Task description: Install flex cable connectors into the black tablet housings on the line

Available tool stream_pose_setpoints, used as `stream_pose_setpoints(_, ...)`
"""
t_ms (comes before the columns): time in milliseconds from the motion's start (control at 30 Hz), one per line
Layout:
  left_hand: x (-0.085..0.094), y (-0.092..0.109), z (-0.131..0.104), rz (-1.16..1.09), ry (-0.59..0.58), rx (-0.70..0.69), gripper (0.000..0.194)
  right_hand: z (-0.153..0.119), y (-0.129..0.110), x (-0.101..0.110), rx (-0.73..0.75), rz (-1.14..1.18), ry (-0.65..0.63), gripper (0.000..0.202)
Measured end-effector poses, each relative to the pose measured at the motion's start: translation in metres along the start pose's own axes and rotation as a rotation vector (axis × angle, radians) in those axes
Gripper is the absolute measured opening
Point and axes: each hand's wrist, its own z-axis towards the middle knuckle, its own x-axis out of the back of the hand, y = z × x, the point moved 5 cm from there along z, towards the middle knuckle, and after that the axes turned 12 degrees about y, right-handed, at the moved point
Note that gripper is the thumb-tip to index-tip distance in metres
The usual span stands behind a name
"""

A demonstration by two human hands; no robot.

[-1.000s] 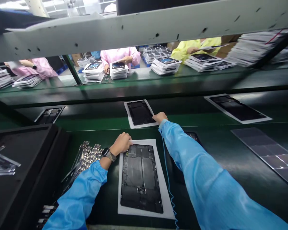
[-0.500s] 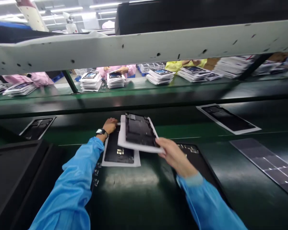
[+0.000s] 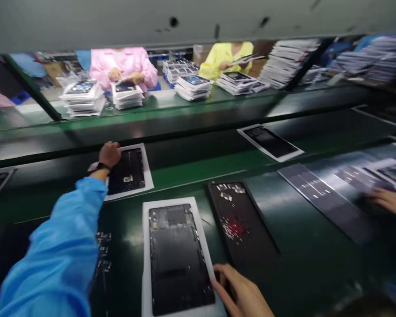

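My left hand (image 3: 110,154) is closed at the upper left edge of a black tablet housing (image 3: 127,169) on a white sheet, which lies across the belt. Its fingertips are partly hidden. Near me, a second tablet housing (image 3: 178,259) on a white backing lies flat, long side towards me. At its lower right edge, my right hand (image 3: 242,290) grips it between thumb and fingers. To the right of that is a black tray (image 3: 254,233) with small metal parts and red bits in it. Small metal pieces (image 3: 104,251) lie left of the second housing.
Another housing on white (image 3: 271,141) lies farther along the belt. On the right, a co-worker's hand (image 3: 389,202) is beside dark film sheets (image 3: 317,189). Paper-backed stacks (image 3: 82,99) line the far shelf, where people in pink and yellow work. A pale beam (image 3: 198,26) crosses overhead.
My right hand has brought the second housing down towards me, from above the first one to the near surface. The left hand stays at the first housing. The view has swung right and down.
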Motion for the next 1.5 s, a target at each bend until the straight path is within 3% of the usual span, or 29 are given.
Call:
stream_pose_setpoints(133,0.05,-0.003,-0.048,-0.088,-0.071,-0.011,0.044,0.029,-0.005,0.05,0.117,-0.109,0.177,0.023)
stream_pose_setpoints(233,0.099,-0.008,-0.108,-0.178,-0.038,0.084,0.046,0.063,0.004,0.081,0.13,-0.152,0.307,0.023)
stream_pose_setpoints(300,0.13,-0.008,-0.16,-0.265,0.067,0.199,0.043,0.087,0.006,0.086,0.159,-0.196,0.291,0.021)
stream_pose_setpoints(367,0.152,-0.011,-0.22,-0.351,0.285,0.357,0.038,0.106,0.004,0.084,0.217,-0.263,0.243,0.017)
stream_pose_setpoints(433,0.15,-0.013,-0.278,-0.384,0.35,0.474,0.035,0.118,0.001,0.08,0.281,-0.324,0.174,0.016)
stream_pose_setpoints(533,0.113,-0.021,-0.348,-0.407,0.225,0.538,0.031,0.122,0.002,0.079,0.352,-0.367,0.04,0.018)
stream_pose_setpoints(667,0.068,-0.032,-0.402,-0.34,0.191,0.507,0.032,0.112,0.01,0.083,0.413,-0.323,-0.083,0.018)
stream_pose_setpoints(800,0.053,-0.033,-0.417,-0.362,0.192,0.475,0.029,0.105,0.014,0.081,0.424,-0.302,-0.075,0.012)
stream_pose_setpoints(1033,0.061,-0.015,-0.393,-0.425,0.233,0.369,0.019,0.107,0.023,0.077,0.49,-0.292,0.006,0.034)
stream_pose_setpoints(1167,0.058,-0.017,-0.386,-0.348,0.197,0.389,0.014,0.11,0.027,0.078,0.552,-0.322,0.047,0.049)
stream_pose_setpoints(1500,0.035,-0.007,-0.362,-0.205,0.161,0.428,0.013,0.092,0.015,0.085,0.419,-0.217,0.209,0.032)
